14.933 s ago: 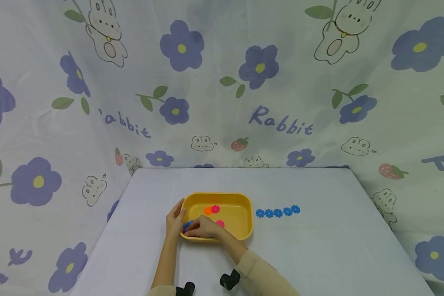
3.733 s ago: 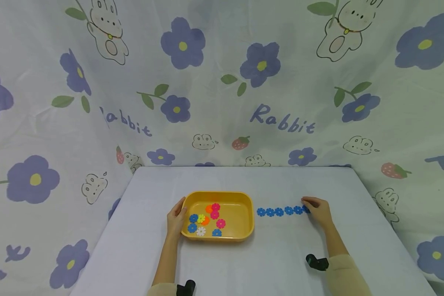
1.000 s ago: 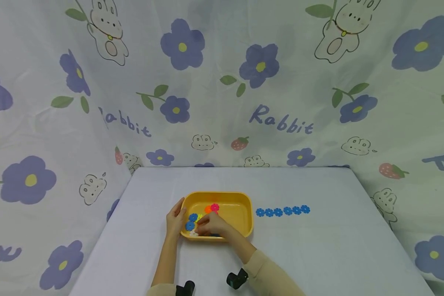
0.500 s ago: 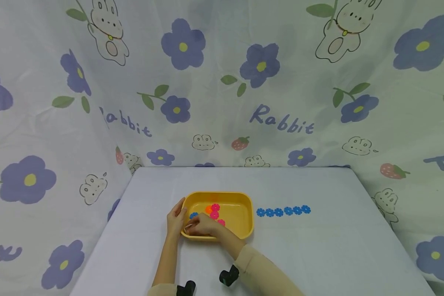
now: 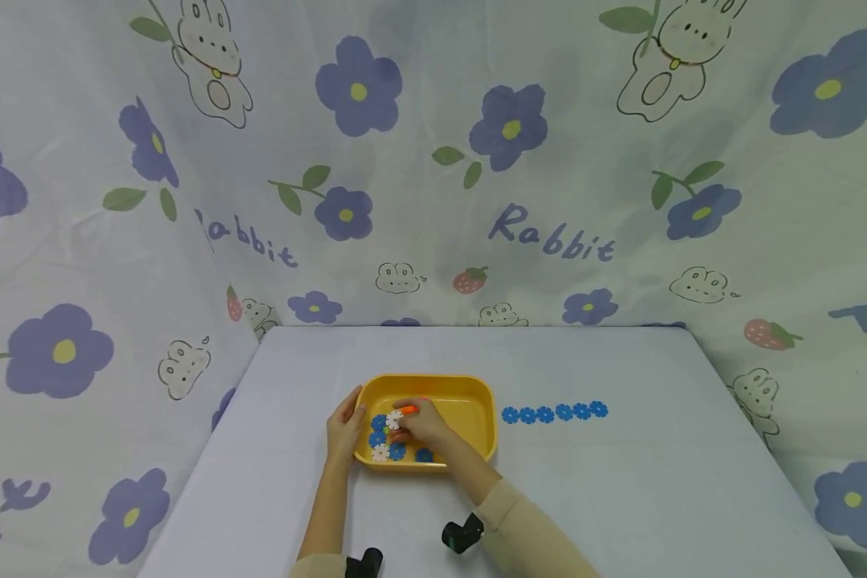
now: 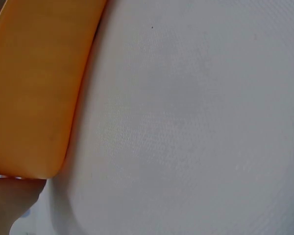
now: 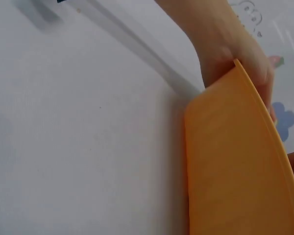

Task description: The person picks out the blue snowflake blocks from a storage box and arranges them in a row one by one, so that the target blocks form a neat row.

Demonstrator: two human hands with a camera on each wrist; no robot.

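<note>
My left hand (image 5: 343, 429) grips the left wall of a yellow tray (image 5: 470, 461), which also shows in the left wrist view with part of the hand (image 6: 12, 200) at its end. Inside the tray, my right hand (image 5: 425, 425) reaches among notched, flower-shaped plastic discs with its fingers bent. A white disc (image 5: 394, 419) lies at its fingertips; whether they pinch it is unclear. Several blue discs (image 5: 377, 439) and another white disc (image 5: 380, 453) sit at the left. An orange disc (image 5: 409, 409) shows partly by the fingers. The right wrist view shows mainly the tray's outer wall (image 7: 235, 161).
To the right of the tray, several blue discs (image 5: 545, 415) form a row on the white tabletop (image 5: 621, 498). A patterned curtain (image 5: 433, 160) hangs behind and beside the table. Black wrist-camera mounts (image 5: 462, 534) sit at both wrists.
Over the last second my right hand went to the tray's lower left, then back up and right; discs there shifted. Earlier it set a blue disc at the row's right end. The left hand stayed put.
</note>
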